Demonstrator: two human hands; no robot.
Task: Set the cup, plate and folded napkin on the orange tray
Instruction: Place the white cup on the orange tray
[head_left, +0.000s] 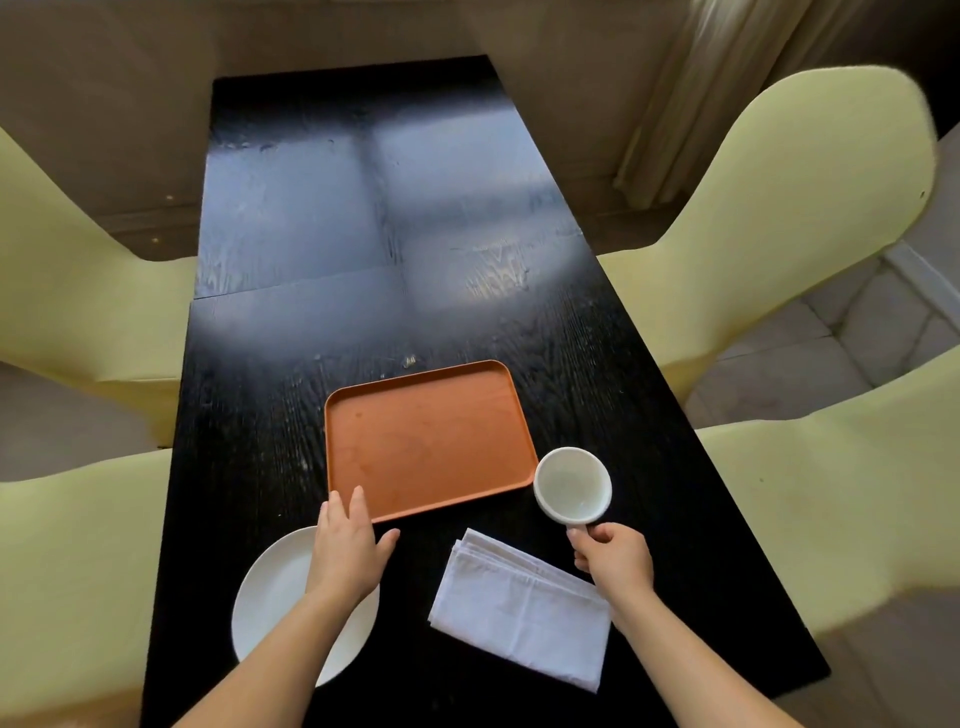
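My right hand (615, 558) is closed around the handle of the white cup (572, 485), which sits just off the orange tray's (431, 441) near right corner. My left hand (349, 551) is loose and flat, fingertips (357, 500) touching the tray's near left edge, gripping nothing. The white plate (275, 592) lies on the black table (363, 218) near the tray's left corner, partly under my left wrist. The folded napkin (522, 608) rests nearer to me than the tray. All three are off the tray.

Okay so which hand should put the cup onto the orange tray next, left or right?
Right. The right hand already grips the cup by its handle, just beside the orange tray's near right corner. The left hand is open at the tray's near edge, above the plate.
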